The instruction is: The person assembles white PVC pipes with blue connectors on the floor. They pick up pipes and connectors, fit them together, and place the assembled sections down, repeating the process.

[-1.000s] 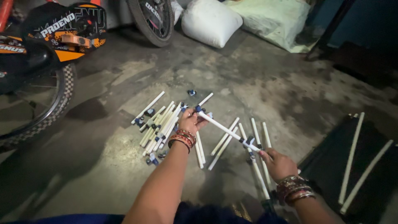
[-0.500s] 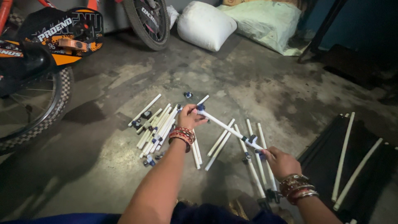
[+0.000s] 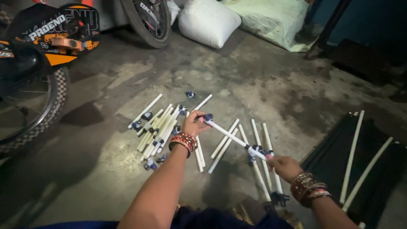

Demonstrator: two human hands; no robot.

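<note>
The floor (image 3: 271,85) is rough grey concrete, stained in dark and pale patches. A heap of white tubes (image 3: 159,125) with dark end fittings lies near its middle, and a few loose white tubes (image 3: 258,140) lie spread just to the right of the heap. A white sack (image 3: 207,21) and a pale green sack (image 3: 271,17) rest at the far edge (touching each other). A dark mat (image 3: 335,157) at the right carries two more white tubes (image 3: 352,157). A tyre (image 3: 42,110) stands at the left.
</note>
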